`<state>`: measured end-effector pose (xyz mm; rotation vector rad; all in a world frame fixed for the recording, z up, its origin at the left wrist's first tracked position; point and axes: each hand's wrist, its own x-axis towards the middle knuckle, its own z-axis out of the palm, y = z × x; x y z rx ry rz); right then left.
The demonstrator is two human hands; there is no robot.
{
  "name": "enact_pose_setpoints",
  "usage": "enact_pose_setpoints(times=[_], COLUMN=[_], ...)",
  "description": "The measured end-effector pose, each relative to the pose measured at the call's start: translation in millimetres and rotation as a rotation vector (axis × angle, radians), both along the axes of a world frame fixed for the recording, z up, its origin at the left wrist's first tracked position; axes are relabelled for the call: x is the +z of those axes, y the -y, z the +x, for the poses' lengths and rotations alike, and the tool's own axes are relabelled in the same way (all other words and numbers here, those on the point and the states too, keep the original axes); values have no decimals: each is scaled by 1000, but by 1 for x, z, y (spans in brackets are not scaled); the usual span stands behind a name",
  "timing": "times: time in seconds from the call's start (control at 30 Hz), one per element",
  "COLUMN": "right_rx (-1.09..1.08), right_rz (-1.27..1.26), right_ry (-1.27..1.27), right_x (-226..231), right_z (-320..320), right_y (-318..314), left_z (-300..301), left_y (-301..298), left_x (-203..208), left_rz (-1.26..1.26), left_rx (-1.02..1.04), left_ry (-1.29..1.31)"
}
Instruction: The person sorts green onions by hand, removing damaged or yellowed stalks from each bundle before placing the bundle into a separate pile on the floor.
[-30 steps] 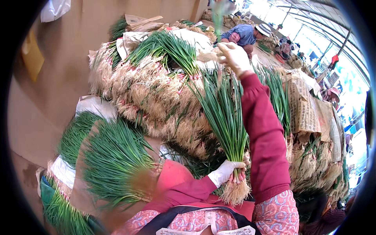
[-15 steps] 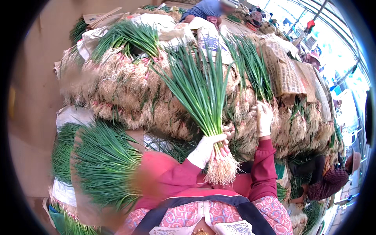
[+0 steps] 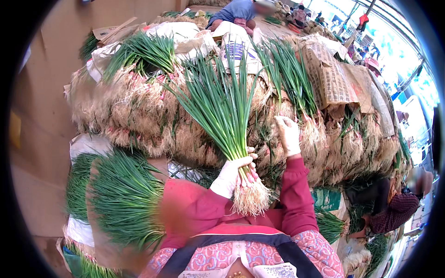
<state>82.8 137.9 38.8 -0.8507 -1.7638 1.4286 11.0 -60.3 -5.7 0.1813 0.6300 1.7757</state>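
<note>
My left hand (image 3: 230,176), in a pale glove, is closed around a bunch of spring onions (image 3: 226,125). The long green leaves fan up and away from me. Pinkish bulbs and a tuft of pale roots hang below the grip, in front of my chest. Off to the right of the bunch, my gloved right hand (image 3: 288,134) is raised with its fingers curled together. It hovers before the root ends of the stacked onions; whether something small is pinched in it I cannot make out.
A long heap of spring onions (image 3: 148,109), roots facing me, spans the far side under sacks and printed sheets (image 3: 327,78). Another big bundle (image 3: 123,197) lies on brown paper at my left. One person (image 3: 234,13) bends beyond the heap; another (image 3: 394,211) sits at the right.
My right hand has come left, away from the onions by the printed sheet and closer to the bunch. My left hand keeps its grip. The whole view has shifted slightly.
</note>
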Motion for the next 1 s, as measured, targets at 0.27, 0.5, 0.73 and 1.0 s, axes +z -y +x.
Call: enact_pose_setpoints(times=[0.27,0.5,0.73,1.0], right_rx=[313,221,317,321], right_rz=[-43,84,-446,436], right_ry=[133,328,17,1005], right_x=[-15,-4,-17,-18], right_z=[53,14,11,21], right_y=[98,78,90,68], left_z=[1,3,3,4], left_y=[-7,-16,-10,-3], left_x=[0,-18,-21,-18], left_rz=[43,-90,5,20], left_rx=[-81,-16,6,4], left_ry=[-37,-45,61,46])
